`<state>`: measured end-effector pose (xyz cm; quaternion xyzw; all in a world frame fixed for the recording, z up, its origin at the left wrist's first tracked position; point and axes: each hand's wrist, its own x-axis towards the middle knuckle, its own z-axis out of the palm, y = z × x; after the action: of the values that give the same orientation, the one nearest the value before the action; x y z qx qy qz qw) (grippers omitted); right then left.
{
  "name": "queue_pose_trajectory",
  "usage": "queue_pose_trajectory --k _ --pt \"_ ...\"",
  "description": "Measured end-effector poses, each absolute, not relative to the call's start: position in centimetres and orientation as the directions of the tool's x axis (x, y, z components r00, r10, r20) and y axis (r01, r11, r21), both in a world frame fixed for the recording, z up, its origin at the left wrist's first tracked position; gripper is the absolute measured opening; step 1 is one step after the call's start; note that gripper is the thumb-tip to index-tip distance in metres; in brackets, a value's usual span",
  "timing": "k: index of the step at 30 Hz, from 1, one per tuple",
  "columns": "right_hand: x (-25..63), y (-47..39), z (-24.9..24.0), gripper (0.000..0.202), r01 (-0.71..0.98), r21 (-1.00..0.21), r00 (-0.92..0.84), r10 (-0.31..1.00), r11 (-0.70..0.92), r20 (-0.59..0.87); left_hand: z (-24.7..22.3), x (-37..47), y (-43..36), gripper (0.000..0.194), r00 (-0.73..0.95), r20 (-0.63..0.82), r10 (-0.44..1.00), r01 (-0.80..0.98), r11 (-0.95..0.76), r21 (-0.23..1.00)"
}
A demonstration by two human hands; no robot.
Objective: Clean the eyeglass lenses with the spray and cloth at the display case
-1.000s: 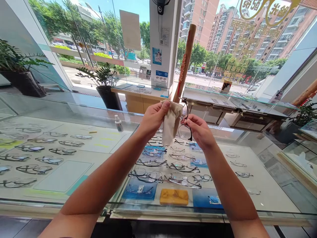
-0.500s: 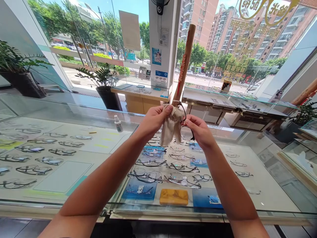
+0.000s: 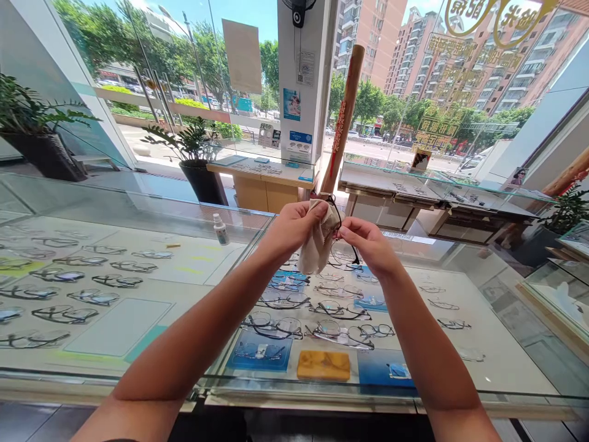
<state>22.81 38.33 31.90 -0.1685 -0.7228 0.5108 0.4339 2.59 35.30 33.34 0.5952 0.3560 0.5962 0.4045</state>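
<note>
Above the glass display counter, my left hand (image 3: 299, 224) pinches a beige cleaning cloth (image 3: 313, 253) that is folded over one lens of a pair of eyeglasses. The eyeglasses (image 3: 339, 215) have a thin dark frame, tilted on its side, with the covered lens hidden by cloth. My right hand (image 3: 365, 240) is closed on the frame near its middle, thumb against fingertips. The cloth's loose end hangs down below my left hand.
Rows of eyeglasses (image 3: 271, 325) lie inside the glass counter (image 3: 501, 344), along with an orange-yellow case (image 3: 323, 366). A small white spray bottle (image 3: 220, 229) stands on the counter to the left. Beyond are a wooden post (image 3: 345, 116) and a potted plant (image 3: 197, 162).
My left hand has shifted slightly right and down with the cloth, which now bunches closer around the lens. The eyeglasses have turned a little; my right hand keeps its grip on the frame.
</note>
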Motion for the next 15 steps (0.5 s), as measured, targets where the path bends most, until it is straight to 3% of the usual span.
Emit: queue_pose_trajectory --k 5,10,15 --pt "22.92 38.21 32.03 0.040 -0.169 -0.901 -0.574 0.703 0.399 0.419 33.08 3.68 34.82 0.047 -0.034 0.390 0.920 -0.134 -0.391 0.911" --pt "22.90 38.19 32.17 0.039 -0.215 -0.906 -0.569 0.707 0.364 0.419 33.23 3.70 34.55 0.040 0.048 0.383 0.923 -0.251 -0.360 0.899" --pt "23.11 38.03 32.35 0.038 -0.259 -0.903 -0.547 0.718 0.344 0.431 33.24 3.72 34.37 0.045 0.115 0.403 0.908 -0.270 -0.361 0.892"
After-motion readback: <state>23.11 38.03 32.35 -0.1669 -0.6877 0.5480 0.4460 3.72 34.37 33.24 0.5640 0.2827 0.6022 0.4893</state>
